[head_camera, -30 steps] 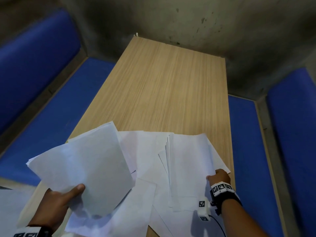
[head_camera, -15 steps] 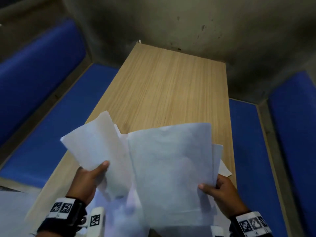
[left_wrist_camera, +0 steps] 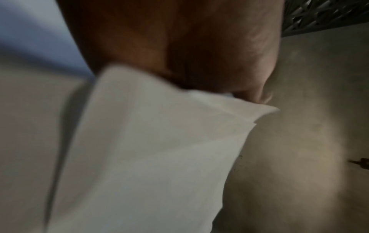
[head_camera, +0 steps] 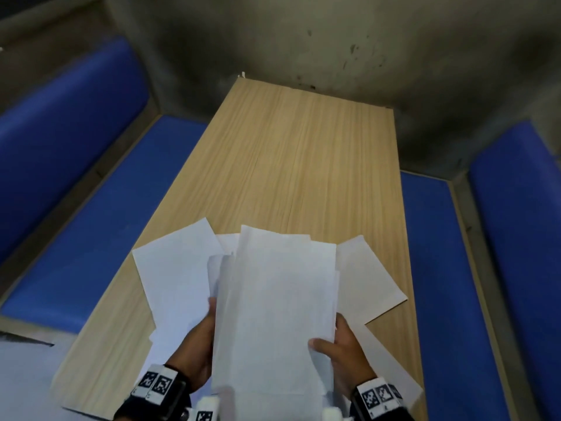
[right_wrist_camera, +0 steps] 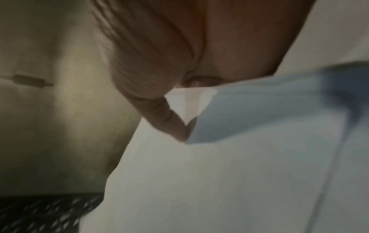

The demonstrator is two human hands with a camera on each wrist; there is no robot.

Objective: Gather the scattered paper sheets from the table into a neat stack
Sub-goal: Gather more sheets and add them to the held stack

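A bundle of white paper sheets (head_camera: 276, 311) is held upright between both hands over the near end of the wooden table (head_camera: 303, 165). My left hand (head_camera: 200, 347) grips its left edge; in the left wrist view the hand (left_wrist_camera: 179, 47) pinches the paper bundle (left_wrist_camera: 149, 149). My right hand (head_camera: 340, 350) holds the right edge with the thumb across the front; in the right wrist view the hand (right_wrist_camera: 159, 63) pinches the sheets (right_wrist_camera: 229, 173). Loose sheets lie on the table: one on the left (head_camera: 176, 275), one on the right (head_camera: 367, 281), another at the near right (head_camera: 391, 372).
Blue padded benches run along the table's left (head_camera: 91, 223) and right (head_camera: 440, 284) sides. A stained concrete wall (head_camera: 334, 41) closes off the far end. More white paper (head_camera: 21, 384) lies at the bottom left, off the table.
The two separate handfuls of sheets have come together into one bundle. My left hand moved right and my right hand moved in, so both now hold the same bundle.
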